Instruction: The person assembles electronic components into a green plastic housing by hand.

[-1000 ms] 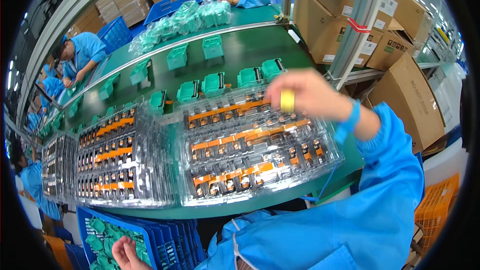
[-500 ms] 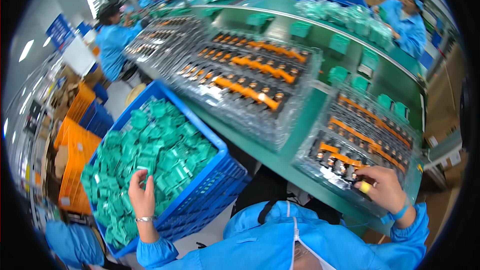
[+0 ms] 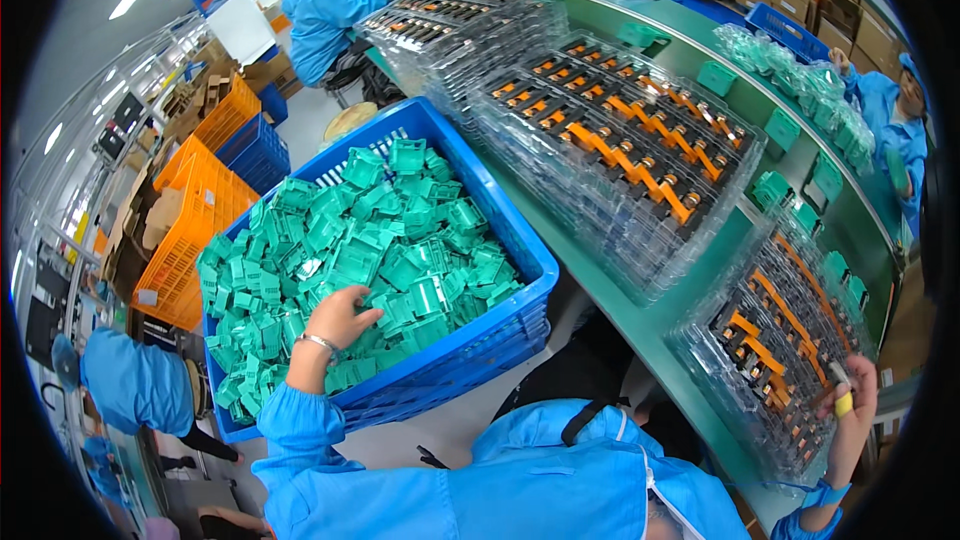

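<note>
My left hand [image 3: 338, 322] reaches over a blue crate [image 3: 541, 275] heaped with green plastic housings [image 3: 355, 258]. Its thumb and forefinger are apart just above the pile, and nothing shows between them. A bracelet circles that wrist. At the right, my right hand [image 3: 850, 408], with a yellow band round one finger, is at the edge of a clear plastic tray [image 3: 700, 345] of black parts with orange strips [image 3: 765, 355]. Its fingers are closed around something small and greyish at the tips, too small to name.
Taller stacks of filled clear trays [image 3: 640, 225] stand along the green bench [image 3: 640, 335]. Green housings [image 3: 783, 127] lie on the belt beyond, near bagged green parts [image 3: 800, 75]. Orange crates [image 3: 185, 240] stand left. Co-workers in blue [image 3: 325, 25] sit around the line.
The view has turned left, so the crate looks nearer the middle. My left hand is lower over the housings; my right hand has shifted to the tray's right edge.
</note>
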`<state>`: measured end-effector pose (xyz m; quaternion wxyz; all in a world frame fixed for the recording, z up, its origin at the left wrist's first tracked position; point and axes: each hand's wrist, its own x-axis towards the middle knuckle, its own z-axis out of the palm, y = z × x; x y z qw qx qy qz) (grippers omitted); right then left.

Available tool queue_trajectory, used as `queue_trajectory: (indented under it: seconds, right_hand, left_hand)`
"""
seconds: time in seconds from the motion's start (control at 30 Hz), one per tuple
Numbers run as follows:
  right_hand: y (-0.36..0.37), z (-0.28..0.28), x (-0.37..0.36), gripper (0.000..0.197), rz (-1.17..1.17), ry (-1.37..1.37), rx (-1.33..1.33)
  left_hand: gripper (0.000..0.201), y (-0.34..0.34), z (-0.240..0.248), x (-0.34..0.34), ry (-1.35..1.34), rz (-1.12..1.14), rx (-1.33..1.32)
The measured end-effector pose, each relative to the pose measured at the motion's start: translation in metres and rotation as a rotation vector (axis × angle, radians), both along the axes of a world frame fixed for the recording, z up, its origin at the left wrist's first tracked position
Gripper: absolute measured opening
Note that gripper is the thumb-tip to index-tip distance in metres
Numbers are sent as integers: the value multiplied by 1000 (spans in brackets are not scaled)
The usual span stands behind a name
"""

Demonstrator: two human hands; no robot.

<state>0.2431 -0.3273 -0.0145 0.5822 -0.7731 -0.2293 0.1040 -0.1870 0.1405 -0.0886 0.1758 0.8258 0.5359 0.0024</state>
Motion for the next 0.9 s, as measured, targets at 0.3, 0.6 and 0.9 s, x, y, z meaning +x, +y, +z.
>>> queue_trajectory:
  seconds: [0.3,0.6,0.9]
  right_hand:
    - [62,5,1,28,69,242,315]
    - [92,-2,5,20,136,420,306]
    - [74,-19,15,21,60,176,339]
  left_hand:
    - [45,9,-51,17,403,102,93]
    - [38,-23,9,19,-877,341,-59]
    - [40,-143,36,160,-1311,-85,-680]
